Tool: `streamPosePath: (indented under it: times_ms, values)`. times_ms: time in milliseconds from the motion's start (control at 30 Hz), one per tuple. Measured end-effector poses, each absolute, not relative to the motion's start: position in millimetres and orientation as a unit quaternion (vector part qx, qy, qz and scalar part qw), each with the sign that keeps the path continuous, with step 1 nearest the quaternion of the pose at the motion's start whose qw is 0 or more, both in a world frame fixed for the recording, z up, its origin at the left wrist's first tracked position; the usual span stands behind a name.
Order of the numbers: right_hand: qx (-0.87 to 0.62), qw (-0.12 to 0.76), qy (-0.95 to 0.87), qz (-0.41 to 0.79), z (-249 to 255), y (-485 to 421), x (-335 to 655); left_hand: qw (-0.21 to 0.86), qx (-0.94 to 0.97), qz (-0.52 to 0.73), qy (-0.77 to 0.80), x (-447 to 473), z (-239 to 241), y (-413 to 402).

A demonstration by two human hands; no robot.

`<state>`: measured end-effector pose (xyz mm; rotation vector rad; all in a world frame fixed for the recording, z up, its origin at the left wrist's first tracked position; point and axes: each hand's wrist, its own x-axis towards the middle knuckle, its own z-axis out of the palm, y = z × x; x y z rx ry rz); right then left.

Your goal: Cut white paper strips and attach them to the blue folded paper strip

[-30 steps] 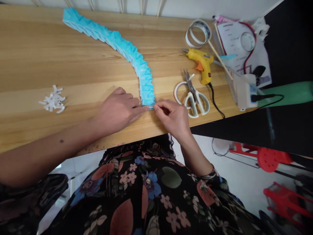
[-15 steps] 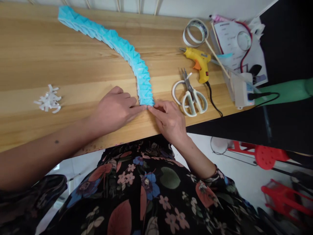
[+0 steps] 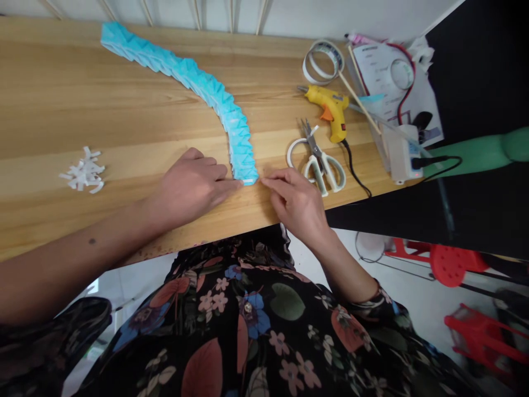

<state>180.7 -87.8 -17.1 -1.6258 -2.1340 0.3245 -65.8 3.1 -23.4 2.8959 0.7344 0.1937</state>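
At the near edge of the table (image 3: 61,99), both hands meet at the lower end of a long blue strip (image 3: 194,77) of folded paper, which curves from the far left corner down to the middle of the front edge. The left hand (image 3: 190,187) lies palm down on the wood, fingers flat and loose, gripping nothing — its fingertips touch the strip's end from the left. The right hand (image 3: 300,204) sits just right of that end, fingers curled, thumb and forefinger pinched together beside the strip's last fold; whether they hold anything between them I cannot tell. To the right of the hands lie scissors (image 3: 320,160) over a white tape ring (image 3: 295,151), and beyond them a yellow glue gun (image 3: 328,105) with its black cord trailing toward the edge. A larger tape roll (image 3: 322,58) rests farther back, near papers (image 3: 384,66) and a white power strip (image 3: 397,154). Well to the left — apart from everything else — sits a small heap of white scraps (image 3: 85,173).
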Motion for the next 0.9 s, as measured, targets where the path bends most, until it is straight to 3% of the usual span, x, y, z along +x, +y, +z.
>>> streamPosePath:
  times_ms: [233,333,533,667,900]
  values:
    - [-0.661,0.158,-0.722,0.129,-10.7,-66.4,163.5,0.097,0.958,0.084,0.256,-68.0,-27.2,3.0]
    - [-0.665,0.155,-0.714,0.155,-11.3,-57.3,159.2,0.176,0.942,0.118,0.261,-72.2,-23.8,4.5]
    - [-0.632,0.302,-0.646,0.302,-10.7,-59.0,160.3,0.504,0.729,0.272,0.376,-75.8,-14.3,2.2]
    - [-0.605,0.386,-0.590,0.370,-14.0,-62.0,152.9,0.618,0.653,0.243,0.363,-69.3,-14.9,-1.4]
    - [-0.587,0.431,-0.563,0.391,-16.5,-64.8,144.5,0.732,0.527,0.179,0.393,-63.8,-8.9,-9.6]
